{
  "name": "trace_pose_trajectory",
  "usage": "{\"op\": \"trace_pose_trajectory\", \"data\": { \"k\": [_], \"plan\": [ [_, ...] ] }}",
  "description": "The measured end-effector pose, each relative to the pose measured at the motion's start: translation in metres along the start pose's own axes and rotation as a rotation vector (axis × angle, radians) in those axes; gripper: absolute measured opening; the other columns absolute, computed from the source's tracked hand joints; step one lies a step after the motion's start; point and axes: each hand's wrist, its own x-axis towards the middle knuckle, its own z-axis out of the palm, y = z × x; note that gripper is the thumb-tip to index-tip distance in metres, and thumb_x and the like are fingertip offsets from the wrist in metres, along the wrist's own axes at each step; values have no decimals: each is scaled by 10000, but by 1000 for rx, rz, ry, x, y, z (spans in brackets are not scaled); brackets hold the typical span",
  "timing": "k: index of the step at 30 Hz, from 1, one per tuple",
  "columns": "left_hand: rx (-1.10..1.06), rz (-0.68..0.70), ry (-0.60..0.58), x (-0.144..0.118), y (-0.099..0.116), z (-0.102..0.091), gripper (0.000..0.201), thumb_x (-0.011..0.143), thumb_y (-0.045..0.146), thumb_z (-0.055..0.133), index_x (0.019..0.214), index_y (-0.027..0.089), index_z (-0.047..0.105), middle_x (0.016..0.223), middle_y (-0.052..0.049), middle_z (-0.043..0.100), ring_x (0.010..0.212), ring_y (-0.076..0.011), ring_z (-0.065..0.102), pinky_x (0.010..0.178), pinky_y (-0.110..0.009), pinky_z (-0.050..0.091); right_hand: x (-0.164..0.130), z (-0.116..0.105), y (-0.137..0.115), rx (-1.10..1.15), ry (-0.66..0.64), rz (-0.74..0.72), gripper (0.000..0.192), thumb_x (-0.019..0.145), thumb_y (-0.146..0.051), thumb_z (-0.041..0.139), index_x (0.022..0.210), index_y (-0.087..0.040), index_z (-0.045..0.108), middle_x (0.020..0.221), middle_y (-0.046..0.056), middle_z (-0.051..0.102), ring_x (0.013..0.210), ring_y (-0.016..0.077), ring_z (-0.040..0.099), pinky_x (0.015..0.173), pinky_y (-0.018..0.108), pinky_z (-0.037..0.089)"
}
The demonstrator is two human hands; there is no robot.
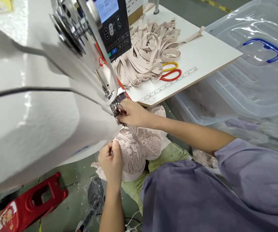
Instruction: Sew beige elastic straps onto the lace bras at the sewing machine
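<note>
Pinching the edge of a pale pink lace garment [139, 146], the left hand [111, 162] is closed with thumb pressed on curled fingers, low and just under the white sewing machine [40, 129]. The right hand [131, 112] reaches in from the right to the needle area [116, 106], its fingers bent and touching the metal parts there; whether it grips the lace or only rests on it I cannot tell. The lace hangs from the needle area down between the two hands onto the person's lap, over green cloth [170, 154]. Above, the machine's control panel [113, 27] faces out. On the white table [206, 54] behind lies a heap of beige straps [148, 48], with scissors [170, 72], red and yellow handled, partly under it, and a printed ruler [168, 87] along the table edge. A clear plastic bin [250, 80] with a blue handle stands to the right, and a red stool [35, 199] is on the floor at lower left.
</note>
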Motion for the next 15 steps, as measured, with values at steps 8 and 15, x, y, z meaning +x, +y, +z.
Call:
{"op": "trace_pose_trajectory", "data": {
  "k": [8,15],
  "plan": [
    [22,5,-83,0,-4,-1,425,970,469,521,641,203,475,572,53,382,566,-116,388,570,-243,314,-1,-3,1,56,22,-16,84,774,-100,560,821,-167,541,952,30,505,856,149,481,756,275,380],
    [57,-164,-317,-14,-14,0,618,916,749,309,580,232,335,560,16,370,568,-156,387,544,-289,297,-17,-6,-12,247,86,121,68,812,-191,578,784,-182,516,876,12,520,759,134,464,713,279,375]
  ]
}}
